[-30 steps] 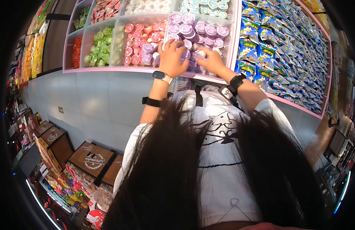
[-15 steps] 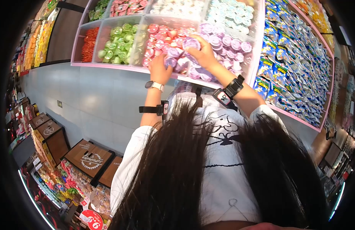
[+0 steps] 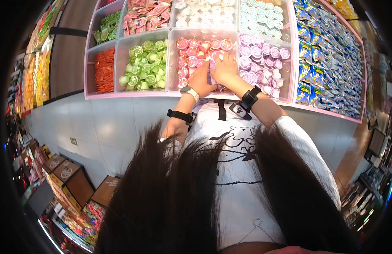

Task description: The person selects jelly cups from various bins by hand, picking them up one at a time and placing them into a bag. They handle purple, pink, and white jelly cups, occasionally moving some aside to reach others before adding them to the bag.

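My left hand [image 3: 200, 80] and my right hand [image 3: 224, 71] are together at the front of the compartment of red jelly cups [image 3: 193, 51]. Purple-lidded jelly cups [image 3: 212, 67] show in the narrow gap between the hands, mostly covered by the fingers. The left fingers curve round them from the left, and the right hand closes in from the other side, its fingers pointing away from me. More purple jelly cups [image 3: 256, 51] lie in the compartment just right of my right hand.
Left of the hands are compartments of green jelly cups [image 3: 146, 63] and red-orange packets [image 3: 105, 72]. White cups [image 3: 204, 15] and pale blue-lidded cups [image 3: 261, 17] fill the back row. Blue snack packets [image 3: 327, 63] lie to the right. A pink rim [image 3: 141, 95] edges the display.
Both hands have moved from the border of the red and purple compartments into the red one, bringing purple cups along. They are now closer together. The view has shifted.
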`<action>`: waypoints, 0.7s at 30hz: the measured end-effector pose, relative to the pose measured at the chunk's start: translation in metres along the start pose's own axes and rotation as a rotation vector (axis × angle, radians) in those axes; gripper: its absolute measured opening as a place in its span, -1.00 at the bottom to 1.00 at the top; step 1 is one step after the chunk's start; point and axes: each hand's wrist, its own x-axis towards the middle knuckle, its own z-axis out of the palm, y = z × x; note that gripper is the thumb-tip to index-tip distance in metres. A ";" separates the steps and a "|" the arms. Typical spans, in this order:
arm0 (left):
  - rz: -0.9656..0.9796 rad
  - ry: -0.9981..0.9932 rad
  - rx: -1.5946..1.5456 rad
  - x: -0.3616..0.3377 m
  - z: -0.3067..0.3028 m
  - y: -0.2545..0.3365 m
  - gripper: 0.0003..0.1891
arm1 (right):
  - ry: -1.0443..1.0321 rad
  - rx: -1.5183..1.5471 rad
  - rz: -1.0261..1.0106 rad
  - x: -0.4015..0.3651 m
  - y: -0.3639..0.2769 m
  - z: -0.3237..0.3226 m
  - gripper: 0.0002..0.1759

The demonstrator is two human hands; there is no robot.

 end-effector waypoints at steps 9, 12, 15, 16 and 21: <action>0.079 -0.105 0.014 0.025 0.011 -0.006 -0.08 | 0.395 0.440 -0.214 -0.046 0.060 -0.036 -0.51; 0.007 -0.145 0.020 0.031 0.010 -0.002 -0.19 | 0.527 0.436 -0.018 -0.076 0.137 -0.049 -0.62; -0.044 -0.146 0.054 0.034 0.015 -0.003 -0.29 | 0.382 0.291 -0.008 -0.088 0.193 -0.053 -0.56; -0.055 -0.144 0.059 0.035 0.016 -0.001 -0.30 | 0.342 0.253 -0.053 -0.089 0.204 -0.049 -0.53; -0.041 -0.036 0.069 0.034 0.026 0.003 -0.32 | -0.188 -0.127 -0.064 -0.075 0.209 -0.038 -0.24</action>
